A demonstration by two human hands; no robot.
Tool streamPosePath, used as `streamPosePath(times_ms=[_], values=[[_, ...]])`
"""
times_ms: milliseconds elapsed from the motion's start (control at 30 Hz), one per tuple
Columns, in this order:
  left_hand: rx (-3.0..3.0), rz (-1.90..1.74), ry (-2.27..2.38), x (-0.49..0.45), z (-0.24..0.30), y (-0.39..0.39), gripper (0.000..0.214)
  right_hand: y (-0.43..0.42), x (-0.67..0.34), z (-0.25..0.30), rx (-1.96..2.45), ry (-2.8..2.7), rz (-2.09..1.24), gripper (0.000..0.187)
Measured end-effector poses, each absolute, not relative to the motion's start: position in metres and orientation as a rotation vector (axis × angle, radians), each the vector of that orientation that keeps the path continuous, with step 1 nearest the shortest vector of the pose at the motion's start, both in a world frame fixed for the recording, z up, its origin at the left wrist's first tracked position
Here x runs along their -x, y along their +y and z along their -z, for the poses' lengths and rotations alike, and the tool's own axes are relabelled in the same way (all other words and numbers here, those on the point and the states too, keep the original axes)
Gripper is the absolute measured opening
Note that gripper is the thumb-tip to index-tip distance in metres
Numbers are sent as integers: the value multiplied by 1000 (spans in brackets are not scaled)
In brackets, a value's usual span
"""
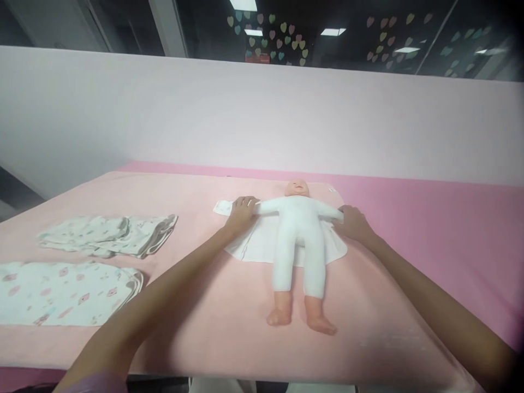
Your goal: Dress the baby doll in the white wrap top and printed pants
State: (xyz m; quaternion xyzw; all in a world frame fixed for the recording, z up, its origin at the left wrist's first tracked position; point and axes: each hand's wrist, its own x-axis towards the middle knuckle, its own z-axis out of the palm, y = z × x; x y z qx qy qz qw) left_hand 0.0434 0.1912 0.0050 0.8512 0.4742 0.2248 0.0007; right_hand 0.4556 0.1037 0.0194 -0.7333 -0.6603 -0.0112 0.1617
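A baby doll with a white cloth body lies on its back, feet toward me. Beneath it is spread a small white garment, whose sleeve sticks out to the left. My left hand is closed round the end of the doll's arm on the left side, beside that sleeve. On the other side, my right hand grips the end of the doll's other arm, with its fingertips partly hidden. Both doll arms are stretched out sideways.
Two folded printed cloths lie at the left: one farther back and another nearer me. A peach cover lies over the pink table surface. A white wall stands behind, below dark windows with heart stickers.
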Motion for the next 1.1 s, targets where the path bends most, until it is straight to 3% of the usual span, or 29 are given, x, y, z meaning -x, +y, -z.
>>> streamPosePath(times_ms=[133,267,467,667,867,1100], values=[[-2850,-605,1243,-43,1,157,29,109,-422,-32,1851,-1981,240,54],[-2602,-399,1516,-46,6,143,35,143,-345,-54,1456,-2277,-84,52],[-2478,-562,1847,-51,13,155,38,224,-273,-62,1323,-2731,-485,52],[-2377,-560,1954,-75,11,185,38,231,-295,-57,1198,-2562,-405,46],[-2303,-658,1899,-79,25,202,27,207,-320,-71,1097,-2345,-575,52],[-1733,-1073,1702,-59,32,214,20,226,-326,-78,1203,-2491,-751,45]])
